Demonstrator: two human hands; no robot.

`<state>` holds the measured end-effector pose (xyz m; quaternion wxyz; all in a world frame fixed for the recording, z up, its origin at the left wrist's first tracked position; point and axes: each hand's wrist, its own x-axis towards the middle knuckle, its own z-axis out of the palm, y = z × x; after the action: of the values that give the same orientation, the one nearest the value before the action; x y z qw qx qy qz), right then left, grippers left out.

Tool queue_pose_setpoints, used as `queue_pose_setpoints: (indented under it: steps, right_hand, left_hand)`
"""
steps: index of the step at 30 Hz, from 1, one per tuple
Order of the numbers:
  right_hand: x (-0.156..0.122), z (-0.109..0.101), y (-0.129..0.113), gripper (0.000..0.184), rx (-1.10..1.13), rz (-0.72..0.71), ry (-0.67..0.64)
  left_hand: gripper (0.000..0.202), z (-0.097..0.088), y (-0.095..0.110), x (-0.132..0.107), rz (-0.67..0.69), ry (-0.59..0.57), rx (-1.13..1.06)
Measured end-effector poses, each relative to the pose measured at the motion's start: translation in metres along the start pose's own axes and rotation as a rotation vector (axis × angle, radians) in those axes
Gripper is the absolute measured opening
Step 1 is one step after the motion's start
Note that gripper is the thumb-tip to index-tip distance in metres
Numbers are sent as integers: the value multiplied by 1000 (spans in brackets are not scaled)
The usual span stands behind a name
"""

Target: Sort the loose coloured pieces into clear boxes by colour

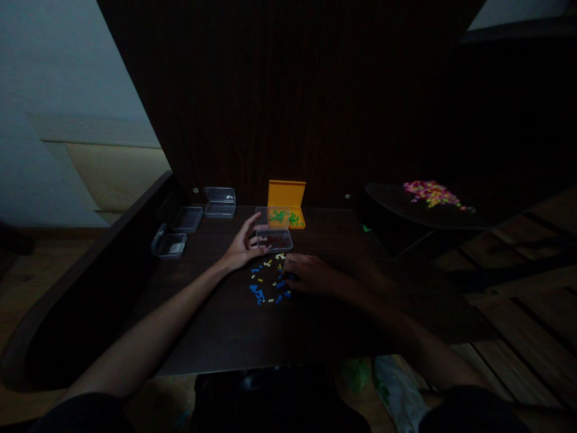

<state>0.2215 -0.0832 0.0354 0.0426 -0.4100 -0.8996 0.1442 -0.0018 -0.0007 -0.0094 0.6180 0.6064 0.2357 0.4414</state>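
My left hand [243, 245] is at the left side of a clear plastic box [288, 248], its thumb at the near corner and its fingers spread around the side, steadying it. The box has its lid raised and dark reddish-brown small pieces [278, 242] inside. Just in front lies a loose scatter of tiny toy bricks, with blue bricks [258, 293], cream bricks [267, 264] and yellow bricks [260, 280]. Over the right edge of this scatter, my right hand [310, 274] is closed with its fingers bent downward; whatever is between its fingertips is hidden.
Behind the clear box stands an open orange box [286, 193] holding green pieces [278, 216]. Several open clear boxes [220, 210] are at the back left. Bright pink and yellow pieces [431, 193] are heaped on a side shelf [387, 201]. A dark upright panel [288, 90] backs the table.
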Motion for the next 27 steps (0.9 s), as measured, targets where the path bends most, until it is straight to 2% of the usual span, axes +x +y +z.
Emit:
queue_pose_setpoints:
  steps: [13, 27]
  right_hand:
    - [5, -1, -7, 15, 18, 49, -60]
    - [4, 3, 0, 18, 110, -16, -4]
  left_hand:
    - [96, 2, 5, 0, -31, 11, -3]
    - [95, 2, 4, -1, -24, 4, 8]
